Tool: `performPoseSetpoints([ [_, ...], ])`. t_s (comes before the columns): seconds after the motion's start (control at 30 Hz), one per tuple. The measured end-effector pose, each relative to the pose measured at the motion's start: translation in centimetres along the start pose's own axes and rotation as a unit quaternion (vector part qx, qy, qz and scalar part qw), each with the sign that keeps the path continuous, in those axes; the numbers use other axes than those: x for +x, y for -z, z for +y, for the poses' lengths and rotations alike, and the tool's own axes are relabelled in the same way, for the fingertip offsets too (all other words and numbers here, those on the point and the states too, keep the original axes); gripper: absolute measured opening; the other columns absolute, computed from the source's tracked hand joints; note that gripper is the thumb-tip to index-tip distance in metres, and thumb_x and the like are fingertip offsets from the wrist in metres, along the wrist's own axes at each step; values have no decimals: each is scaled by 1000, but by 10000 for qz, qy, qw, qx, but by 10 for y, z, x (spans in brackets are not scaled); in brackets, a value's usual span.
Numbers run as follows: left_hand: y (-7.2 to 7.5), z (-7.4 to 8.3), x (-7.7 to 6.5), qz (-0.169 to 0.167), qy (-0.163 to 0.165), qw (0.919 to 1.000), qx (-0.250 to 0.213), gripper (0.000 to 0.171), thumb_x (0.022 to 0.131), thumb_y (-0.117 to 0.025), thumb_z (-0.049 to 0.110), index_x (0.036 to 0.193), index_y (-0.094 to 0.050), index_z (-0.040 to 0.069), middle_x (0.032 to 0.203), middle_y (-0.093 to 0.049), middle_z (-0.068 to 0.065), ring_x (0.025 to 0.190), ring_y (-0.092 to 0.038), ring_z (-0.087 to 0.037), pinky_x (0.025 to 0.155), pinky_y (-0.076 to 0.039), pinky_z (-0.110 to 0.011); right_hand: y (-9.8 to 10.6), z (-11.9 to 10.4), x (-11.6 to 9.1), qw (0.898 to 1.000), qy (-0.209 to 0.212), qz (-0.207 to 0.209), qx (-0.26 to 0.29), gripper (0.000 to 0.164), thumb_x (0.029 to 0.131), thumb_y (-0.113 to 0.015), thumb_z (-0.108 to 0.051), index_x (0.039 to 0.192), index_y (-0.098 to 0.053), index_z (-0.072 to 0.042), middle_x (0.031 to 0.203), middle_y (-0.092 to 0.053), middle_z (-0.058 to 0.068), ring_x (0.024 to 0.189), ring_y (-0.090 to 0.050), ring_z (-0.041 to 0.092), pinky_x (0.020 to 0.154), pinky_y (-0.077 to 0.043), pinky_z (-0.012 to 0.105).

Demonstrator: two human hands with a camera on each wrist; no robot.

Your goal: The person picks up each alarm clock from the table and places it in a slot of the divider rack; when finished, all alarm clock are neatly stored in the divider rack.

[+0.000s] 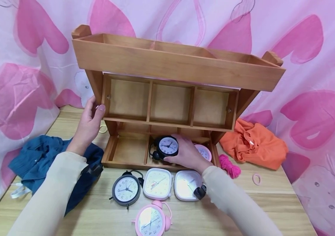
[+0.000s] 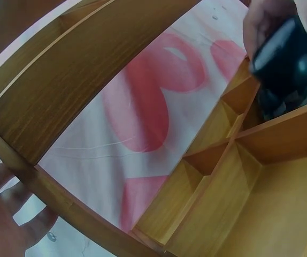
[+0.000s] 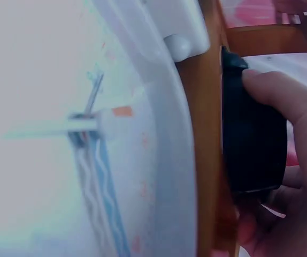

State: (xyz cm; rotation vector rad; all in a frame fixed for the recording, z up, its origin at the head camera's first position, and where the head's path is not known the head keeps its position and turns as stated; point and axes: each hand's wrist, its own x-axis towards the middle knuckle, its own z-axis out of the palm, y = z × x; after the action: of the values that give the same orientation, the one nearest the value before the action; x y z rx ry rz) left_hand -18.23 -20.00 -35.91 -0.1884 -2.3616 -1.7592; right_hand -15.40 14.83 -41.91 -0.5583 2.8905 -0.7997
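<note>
My right hand [image 1: 188,153] grips a black twin-bell alarm clock [image 1: 168,146] by its side, its white dial facing up. The clock is over the middle compartment of the bottom tier of a wooden tiered shelf [image 1: 173,62]. In the right wrist view, the thumb lies along the black casing [image 3: 252,126]. My left hand [image 1: 88,126] holds the shelf's left side post [image 2: 84,214], thumb in front and fingers behind. A pink round clock [image 1: 203,152] sits in the bottom tier's right compartment, partly hidden by my right hand. The bottom left compartment [image 1: 130,149] has nothing in it.
In front of the shelf lie a dark grey alarm clock [image 1: 126,188], two white square clocks [image 1: 157,183] and a pink alarm clock [image 1: 150,221]. Blue cloth [image 1: 46,157] is at left; orange cloth [image 1: 253,144], pink yarn [image 1: 229,166] and a pink ring [image 1: 256,179] are at right.
</note>
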Motion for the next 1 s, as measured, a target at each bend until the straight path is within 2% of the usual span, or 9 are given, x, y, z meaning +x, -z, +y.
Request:
performPoseSetpoints([
  [0.13, 0, 0, 0, -10, -8, 10000, 42, 56, 105, -41, 39, 157, -21, 27, 158, -29, -9, 144, -31, -32, 116, -29, -58, -8, -1, 10, 9983, -36, -76, -569, 98, 71, -84, -52, 148, -37, -14, 149, -44, 14, 137, -43, 33, 114, -39, 49],
  [0.33, 0, 1, -1, -5, -74, 10000, 32, 55, 105, -40, 38, 156, -21, 27, 158, -30, -10, 144, -31, -32, 116, -29, -58, -6, -3, 12, 9942, 215, -412, -968, 103, 72, -84, -49, 153, -29, -16, 155, -37, 15, 142, -37, 37, 119, -30, 48],
  [0.47, 0, 1, 0, 33, -174, 9998, 6, 55, 106, -40, 37, 156, -23, 24, 156, -32, -11, 142, -34, -31, 117, -30, -56, 2, -3, 9, 9941, 192, -769, -741, 96, 78, -81, -43, 154, -30, -13, 158, -34, 16, 145, -31, 38, 120, -27, 50],
  [0.63, 0, 0, 0, 53, -205, 9998, 27, 55, 106, -40, 37, 156, -22, 24, 156, -33, -12, 141, -35, -31, 117, -31, -55, 14, 1, 0, 9950, 59, -977, -205, 82, 84, -78, -39, 151, -38, -12, 155, -38, 12, 143, -36, 33, 118, -33, 49],
  [0.7, 0, 0, 0, 46, -195, 9998, 40, 55, 106, -40, 37, 157, -22, 24, 156, -32, -12, 141, -35, -31, 117, -30, -56, 20, 3, -6, 9956, 99, -923, -89, 80, 85, -77, -39, 150, -40, -12, 150, -45, 11, 136, -45, 30, 114, -39, 47],
  [0.8, 0, 0, -1, 41, -196, 9998, 45, 55, 106, -40, 37, 157, -22, 24, 156, -33, -11, 141, -35, -31, 117, -30, -56, 29, 5, -18, 9969, 218, -755, 6, 79, 84, -77, -41, 149, -41, -13, 136, -55, 10, 117, -58, 27, 99, -52, 41],
  [0.87, 0, 1, -1, 29, -172, 9998, 44, 56, 106, -40, 37, 157, -22, 25, 156, -32, -11, 142, -34, -31, 117, -30, -56, 35, 6, -27, 9977, 319, -599, 13, 79, 83, -78, -42, 148, -42, -14, 130, -56, 9, 104, -60, 25, 91, -54, 39],
  [0.9, 0, 1, -2, 23, -164, 9999, 40, 56, 106, -40, 37, 157, -21, 25, 157, -31, -11, 142, -33, -31, 117, -30, -56, 38, 5, -32, 9979, 362, -534, 53, 79, 83, -78, -41, 147, -42, -13, 129, -56, 9, 102, -60, 26, 90, -54, 39],
  [1.0, 0, 1, -2, 13, -137, 9999, 12, 56, 106, -40, 37, 157, -21, 26, 157, -31, -10, 142, -33, -31, 117, -30, -57, 48, 4, -50, 9984, 360, -392, 169, 82, 81, -80, -42, 148, -41, -14, 140, -51, 8, 119, -57, 28, 102, -50, 48],
])
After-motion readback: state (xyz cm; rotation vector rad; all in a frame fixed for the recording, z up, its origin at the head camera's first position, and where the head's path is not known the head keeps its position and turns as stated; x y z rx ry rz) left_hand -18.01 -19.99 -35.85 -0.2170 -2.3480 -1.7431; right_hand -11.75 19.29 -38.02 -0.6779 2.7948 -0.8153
